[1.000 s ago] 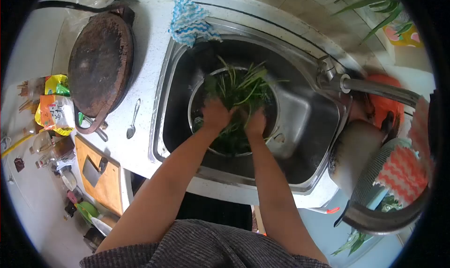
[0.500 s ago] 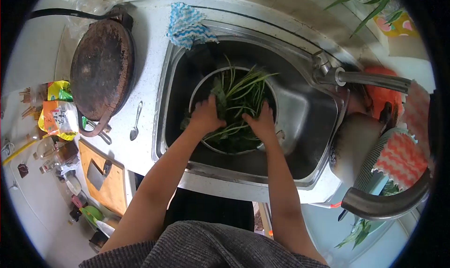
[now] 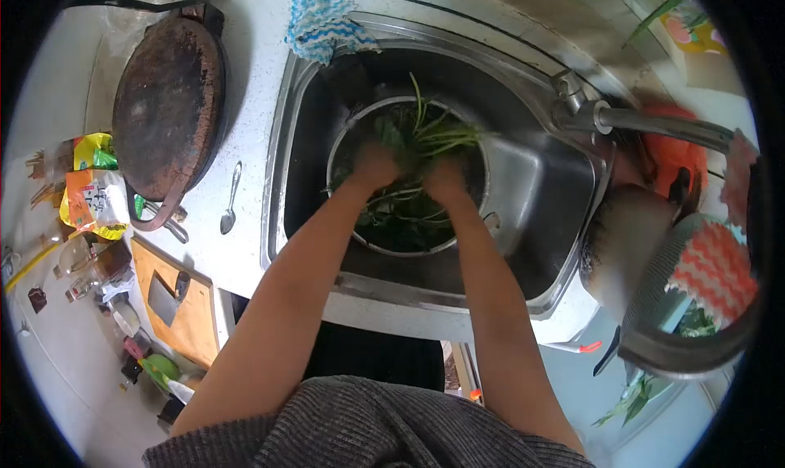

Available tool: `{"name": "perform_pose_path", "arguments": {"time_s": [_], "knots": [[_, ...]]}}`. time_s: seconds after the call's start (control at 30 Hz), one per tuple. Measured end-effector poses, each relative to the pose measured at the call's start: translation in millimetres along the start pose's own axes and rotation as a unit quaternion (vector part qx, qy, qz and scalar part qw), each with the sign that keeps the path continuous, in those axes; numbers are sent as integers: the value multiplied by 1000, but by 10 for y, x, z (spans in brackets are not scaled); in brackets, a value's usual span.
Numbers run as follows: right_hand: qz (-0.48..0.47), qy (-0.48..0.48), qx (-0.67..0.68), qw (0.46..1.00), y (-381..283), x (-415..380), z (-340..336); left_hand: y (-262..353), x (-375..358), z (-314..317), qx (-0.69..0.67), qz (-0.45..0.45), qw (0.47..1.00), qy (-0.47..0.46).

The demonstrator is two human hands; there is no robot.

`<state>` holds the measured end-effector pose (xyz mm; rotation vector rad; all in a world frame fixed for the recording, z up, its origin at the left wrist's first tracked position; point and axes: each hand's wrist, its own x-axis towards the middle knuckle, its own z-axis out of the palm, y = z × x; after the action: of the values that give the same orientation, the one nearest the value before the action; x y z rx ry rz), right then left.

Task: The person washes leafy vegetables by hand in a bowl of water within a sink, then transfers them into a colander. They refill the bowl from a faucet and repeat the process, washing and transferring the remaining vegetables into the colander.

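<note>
A round bowl (image 3: 330,167) with a pale metal rim stands in the steel sink (image 3: 544,222), full of long-stemmed leafy greens (image 3: 448,137). My left hand (image 3: 376,167) is in the bowl at the left of the bunch, closed on greens. Opposite it, close by, my right hand (image 3: 446,180) grips the stems from the right. Motion blurs both hands, and leaves partly cover the fingertips. Some stems stick up beyond my hands; more leaves lie at the bowl's near side.
A faucet (image 3: 646,128) reaches over the sink's right end. A blue wavy cloth (image 3: 323,28) hangs over the back-left rim. On the left are a round griddle (image 3: 168,104), a spoon (image 3: 232,198), and a cleaver (image 3: 163,300) on a cutting board (image 3: 184,333).
My hands have moved closer together and deeper into the greens, bunching them between. The stems now point more upward and to the right. The camera view has shifted slightly.
</note>
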<state>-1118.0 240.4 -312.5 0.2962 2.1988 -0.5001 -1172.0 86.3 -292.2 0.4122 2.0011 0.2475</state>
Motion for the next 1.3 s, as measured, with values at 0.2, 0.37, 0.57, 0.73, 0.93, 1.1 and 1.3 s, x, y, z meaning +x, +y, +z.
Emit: {"name": "perform_pose_path", "arguments": {"time_s": [0.2,0.37,0.57,0.73,0.93,1.1,1.3], "knots": [[-55,226,193,953,55,-1242,-202,435,-1083,91,31,-29,964,261],[168,238,710,641,-150,-1643,119,255,-827,563,103,35,950,292],[58,382,720,577,-11,-1823,137,455,-1002,56,21,44,975,219],[-35,219,521,824,368,-1729,204,571,-863,-515,125,86,949,278],[-123,239,-127,955,220,-1354,206,417,-883,-298,189,94,870,446],[-153,130,-231,952,238,-1252,134,90,-748,138,106,100,903,404],[-117,213,-167,956,26,-1266,-220,10,-818,145,-66,-25,964,256]]}}
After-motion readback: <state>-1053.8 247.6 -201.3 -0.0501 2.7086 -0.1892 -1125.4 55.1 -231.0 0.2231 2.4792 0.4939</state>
